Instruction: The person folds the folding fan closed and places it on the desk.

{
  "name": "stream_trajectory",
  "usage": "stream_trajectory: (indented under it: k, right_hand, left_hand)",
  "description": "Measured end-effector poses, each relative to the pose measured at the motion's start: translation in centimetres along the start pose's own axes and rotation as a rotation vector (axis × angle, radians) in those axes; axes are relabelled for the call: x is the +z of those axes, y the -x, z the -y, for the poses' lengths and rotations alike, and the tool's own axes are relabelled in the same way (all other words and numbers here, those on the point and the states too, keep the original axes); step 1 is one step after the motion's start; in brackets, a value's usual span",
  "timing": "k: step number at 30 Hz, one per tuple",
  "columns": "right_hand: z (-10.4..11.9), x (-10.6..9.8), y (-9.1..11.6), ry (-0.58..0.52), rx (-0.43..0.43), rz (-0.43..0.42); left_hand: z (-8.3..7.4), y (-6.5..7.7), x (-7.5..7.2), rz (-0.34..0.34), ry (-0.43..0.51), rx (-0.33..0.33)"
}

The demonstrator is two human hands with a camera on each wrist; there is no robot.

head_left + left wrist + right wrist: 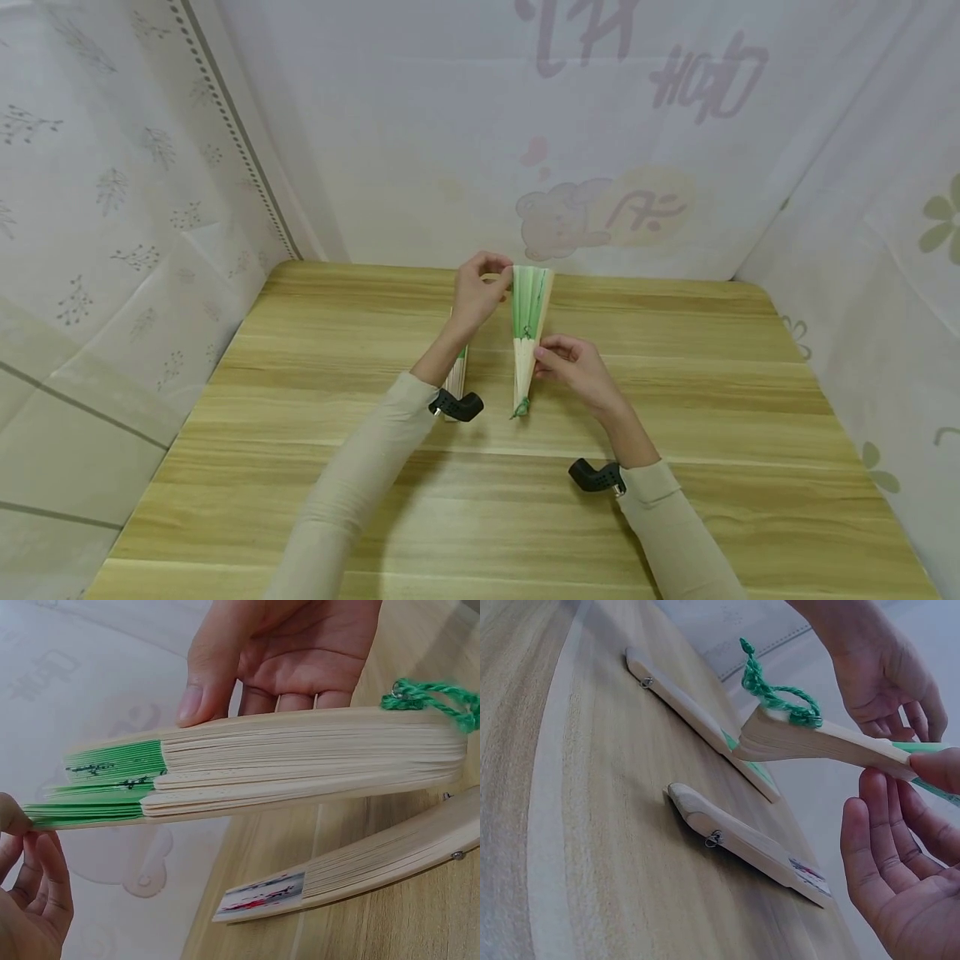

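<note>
A partly spread folding fan [531, 312], with green pleats, pale wooden ribs and a green cord at its pivot end, is held above the table between both hands. My left hand [480, 292] pinches the edge of its green pleats between thumb and finger. On the opposite side, my right hand [581, 371] grips the wooden outer rib. The left wrist view shows the ribs stacked side on, with the green cord [431, 701] at right. Below lie a folded fan with a dark-and-red printed tip [746, 855] and another with green pleats [686, 709].
A wood-grain table [637, 542] spans the work area. Printed cloth curtains [420, 125] hang behind it and on both sides. A black wrist mount [459, 406] sits on the left wrist, another [596, 477] on the right.
</note>
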State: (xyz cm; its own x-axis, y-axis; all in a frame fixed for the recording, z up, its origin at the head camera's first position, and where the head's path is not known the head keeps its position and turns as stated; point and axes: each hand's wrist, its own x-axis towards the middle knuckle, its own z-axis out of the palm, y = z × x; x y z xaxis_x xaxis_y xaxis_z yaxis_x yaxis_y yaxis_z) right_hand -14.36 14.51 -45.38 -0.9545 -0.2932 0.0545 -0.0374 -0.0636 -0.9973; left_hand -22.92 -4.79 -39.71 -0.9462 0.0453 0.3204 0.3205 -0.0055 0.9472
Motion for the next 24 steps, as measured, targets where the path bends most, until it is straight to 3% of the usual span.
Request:
stream_trajectory:
  k: [6,16,24]
  right_hand:
    - [0.1,0.1,0.2,-0.001,-0.023,0.019]
    - [-0.1,0.1,0.3,0.005,-0.019,0.024]
    - [-0.2,-0.1,0.6,0.006,-0.014,0.026]
  left_hand:
    - [-0.2,0.2,-0.2,0.067,-0.003,-0.028]
    - [-0.3,0.9,-1.0,0.237,-0.049,-0.099]
    - [-0.2,1.3,-1.2,0.276,-0.083,-0.137]
